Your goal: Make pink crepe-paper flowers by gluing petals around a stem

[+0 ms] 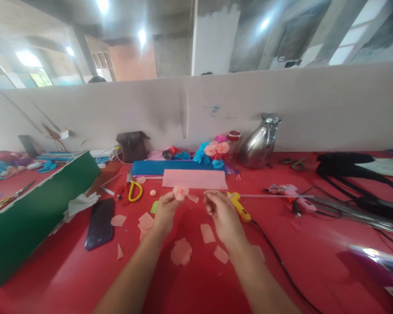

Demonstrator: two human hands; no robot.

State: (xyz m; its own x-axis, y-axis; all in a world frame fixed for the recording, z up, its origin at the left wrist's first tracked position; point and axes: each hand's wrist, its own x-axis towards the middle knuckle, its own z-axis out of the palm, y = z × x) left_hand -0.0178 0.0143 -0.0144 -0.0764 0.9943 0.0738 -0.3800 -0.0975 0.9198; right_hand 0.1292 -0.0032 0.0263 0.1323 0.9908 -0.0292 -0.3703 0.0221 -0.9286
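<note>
My left hand (165,211) pinches a small pink paper flower (180,192) above the red table (196,279). Close beside it on the right, my right hand (221,211) is closed, its fingers pinched near a thin stick (268,196) that runs off to the right. Whether those fingers hold the stick is unclear. Several pink paper pieces (181,252) lie scattered under my hands. A flat pink paper sheet (194,179) lies just behind them, with a blue roll (163,167) behind that.
A yellow glue gun (238,206) with a black cord lies right of my hands. Scissors (131,191) and a dark phone (100,223) lie to the left, beside a green paper roll (36,209). Finished paper flowers (212,152) and a metal jug (258,144) stand by the partition.
</note>
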